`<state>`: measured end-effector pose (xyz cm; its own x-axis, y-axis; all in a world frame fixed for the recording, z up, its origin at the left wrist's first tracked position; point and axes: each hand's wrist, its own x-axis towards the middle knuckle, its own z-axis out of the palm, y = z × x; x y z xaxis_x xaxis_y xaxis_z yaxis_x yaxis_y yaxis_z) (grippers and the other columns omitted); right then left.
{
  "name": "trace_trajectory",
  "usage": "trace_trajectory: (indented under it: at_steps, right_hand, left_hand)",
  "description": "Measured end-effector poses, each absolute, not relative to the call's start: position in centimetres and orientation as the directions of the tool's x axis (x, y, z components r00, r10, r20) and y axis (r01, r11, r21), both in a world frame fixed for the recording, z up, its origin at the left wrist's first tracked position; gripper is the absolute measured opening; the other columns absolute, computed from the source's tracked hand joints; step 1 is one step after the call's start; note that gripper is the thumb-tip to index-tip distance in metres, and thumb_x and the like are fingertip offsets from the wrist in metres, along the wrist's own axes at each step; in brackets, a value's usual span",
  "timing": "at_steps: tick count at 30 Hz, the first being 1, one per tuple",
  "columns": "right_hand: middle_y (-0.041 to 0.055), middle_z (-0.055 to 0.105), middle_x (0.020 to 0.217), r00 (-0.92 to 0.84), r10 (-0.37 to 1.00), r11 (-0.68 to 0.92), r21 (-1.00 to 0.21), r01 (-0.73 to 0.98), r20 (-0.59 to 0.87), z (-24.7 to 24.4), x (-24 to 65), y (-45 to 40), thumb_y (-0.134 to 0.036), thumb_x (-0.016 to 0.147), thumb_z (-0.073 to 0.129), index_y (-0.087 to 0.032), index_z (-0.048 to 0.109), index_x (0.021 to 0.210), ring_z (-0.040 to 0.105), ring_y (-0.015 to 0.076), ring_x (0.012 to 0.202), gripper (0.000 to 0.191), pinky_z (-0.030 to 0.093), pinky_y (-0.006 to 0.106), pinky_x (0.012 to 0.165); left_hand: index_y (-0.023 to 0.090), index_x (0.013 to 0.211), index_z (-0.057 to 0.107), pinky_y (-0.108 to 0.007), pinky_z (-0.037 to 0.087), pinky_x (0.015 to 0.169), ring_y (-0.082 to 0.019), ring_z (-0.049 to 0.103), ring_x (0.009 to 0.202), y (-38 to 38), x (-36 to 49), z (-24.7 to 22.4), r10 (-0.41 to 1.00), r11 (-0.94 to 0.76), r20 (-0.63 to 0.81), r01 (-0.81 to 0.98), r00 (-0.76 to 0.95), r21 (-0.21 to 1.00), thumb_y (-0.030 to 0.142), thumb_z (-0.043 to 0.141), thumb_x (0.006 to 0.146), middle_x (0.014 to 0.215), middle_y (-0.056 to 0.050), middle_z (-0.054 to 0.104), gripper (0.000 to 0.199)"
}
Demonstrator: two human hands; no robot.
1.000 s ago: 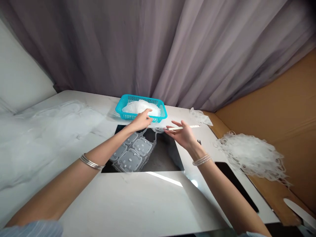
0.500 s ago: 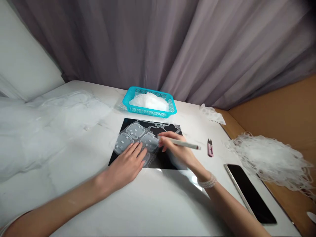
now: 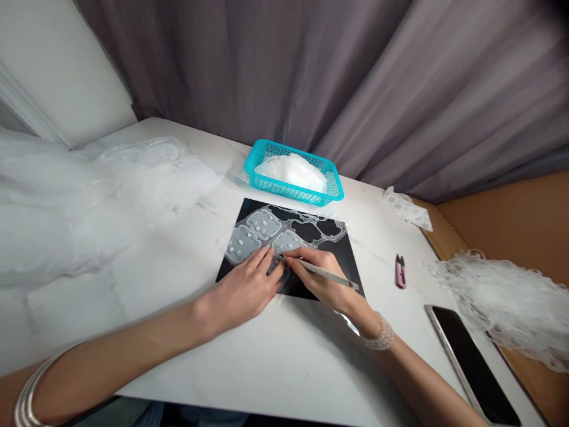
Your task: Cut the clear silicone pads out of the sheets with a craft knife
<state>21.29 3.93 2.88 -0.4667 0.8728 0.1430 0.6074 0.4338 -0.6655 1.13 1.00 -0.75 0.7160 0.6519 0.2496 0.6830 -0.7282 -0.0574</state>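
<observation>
A thin translucent sheet of connected rounded shapes (image 3: 265, 224) lies on a black board (image 3: 351, 270). My left hand (image 3: 251, 283) rests palm down over the lower left of both, its fingers slightly spread on the sheet. In a pinch, my right hand (image 3: 324, 276) holds a slim pale pen-like tool (image 3: 329, 274). The tool's tip is down at the sheet, just right of my left fingertips. What the tip touches is too small to tell.
Behind the board stands a blue basket (image 3: 293, 188) of white pieces. Translucent sheets (image 3: 111, 201) cover the left side. To the right are pink snips (image 3: 400, 273), a phone (image 3: 473, 365), a pile of clear scraps (image 3: 511, 302) and a small white piece (image 3: 406, 210).
The view has shifted, so the table items appear farther right. My right hand has brought the tool's tip lower on the sheet, closer to my left fingertips. Part of the sheet near my hands now looks different.
</observation>
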Motion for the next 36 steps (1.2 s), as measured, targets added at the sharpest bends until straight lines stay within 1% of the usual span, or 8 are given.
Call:
trace_trajectory:
  at_steps: [7,11,14,20,23,27,32,36]
  right_hand:
    - [0.0028,0.076,0.09,-0.482,0.861,0.462,-0.641,0.612,0.161,3.0,21.0,3.8,-0.026,0.099,0.054,-0.022,0.072,0.102,0.069,0.0157,0.073,0.019,0.049,0.027,0.064]
    - [0.0033,0.074,0.086,-0.495,0.852,0.491,-0.592,0.639,0.171,2.8,20.7,3.9,-0.024,0.099,0.053,-0.02,0.07,0.096,0.066,0.0147,0.07,0.018,0.046,0.026,0.063]
    - [0.0037,0.07,0.081,-0.523,0.834,0.526,-0.543,0.655,0.176,3.0,20.2,3.8,-0.023,0.101,0.05,-0.019,0.067,0.092,0.062,0.0142,0.066,0.02,0.044,0.027,0.062]
    - [0.0051,0.063,0.077,-0.572,0.795,0.592,-0.463,0.66,0.201,3.4,21.3,2.7,-0.021,0.102,0.045,-0.018,0.064,0.09,0.058,0.0155,0.065,0.022,0.044,0.028,0.06]
    - [0.0079,0.064,0.081,-0.616,0.747,0.657,-0.412,0.631,0.248,2.9,21.8,2.5,-0.02,0.102,0.043,-0.017,0.063,0.091,0.061,0.0189,0.074,0.023,0.049,0.03,0.063]
    - [0.0129,0.067,0.09,-0.708,0.644,0.764,-0.285,0.579,0.29,2.1,21.2,3.1,-0.017,0.103,0.036,-0.016,0.063,0.098,0.063,0.0242,0.09,0.028,0.057,0.038,0.076]
    - [0.019,0.066,0.123,-0.723,0.618,0.784,-0.174,0.596,0.308,1.6,21.0,4.0,-0.016,0.102,0.041,-0.013,0.061,0.117,0.063,0.0276,0.111,0.026,0.055,0.045,0.094]
    - [0.0221,0.066,0.125,-0.788,0.57,0.821,-0.121,0.558,0.233,1.5,20.8,3.9,-0.016,0.101,0.044,-0.008,0.058,0.128,0.062,0.0302,0.117,0.031,0.054,0.046,0.095]
  left_hand:
    - [0.006,0.129,0.059,-0.045,0.042,0.11,-0.033,0.051,0.135,1.0,1.2,-0.6,0.655,-0.721,0.256,0.69,0.711,-0.069,0.023,0.038,0.102,0.131,-0.018,0.065,0.038]
    - [0.002,0.134,0.055,-0.046,0.043,0.11,-0.035,0.051,0.135,1.0,1.2,-0.8,0.643,-0.717,0.277,0.688,0.714,-0.108,0.023,0.037,0.103,0.135,-0.023,0.061,0.042]
    - [0.0,0.132,0.056,-0.046,0.043,0.11,-0.036,0.052,0.133,1.0,1.1,-1.0,0.628,-0.724,0.287,0.679,0.723,-0.125,0.023,0.041,0.102,0.134,-0.026,0.06,0.041]
    - [0.002,0.132,0.056,-0.044,0.042,0.11,-0.034,0.052,0.134,1.0,1.1,-1.3,0.651,-0.695,0.309,0.708,0.693,-0.123,0.027,0.045,0.101,0.137,-0.027,0.058,0.041]
    - [0.002,0.134,0.055,-0.045,0.043,0.11,-0.035,0.051,0.134,1.1,1.0,-1.3,0.645,-0.706,0.292,0.697,0.706,-0.126,0.027,0.042,0.102,0.138,-0.028,0.057,0.042]
    - [-0.001,0.128,0.059,-0.047,0.041,0.111,-0.036,0.052,0.133,1.0,0.9,-1.1,0.62,-0.727,0.293,0.674,0.727,-0.133,0.025,0.041,0.102,0.135,-0.028,0.059,0.041]
    - [-0.001,0.132,0.058,-0.046,0.043,0.11,-0.036,0.052,0.133,0.8,0.9,-1.1,0.653,-0.698,0.297,0.706,0.697,-0.124,0.026,0.037,0.103,0.137,-0.026,0.059,0.045]
    - [-0.004,0.129,0.06,-0.046,0.043,0.111,-0.036,0.052,0.133,0.8,0.9,-1.4,0.643,-0.697,0.301,0.701,0.705,-0.152,0.026,0.037,0.102,0.134,-0.026,0.061,0.047]
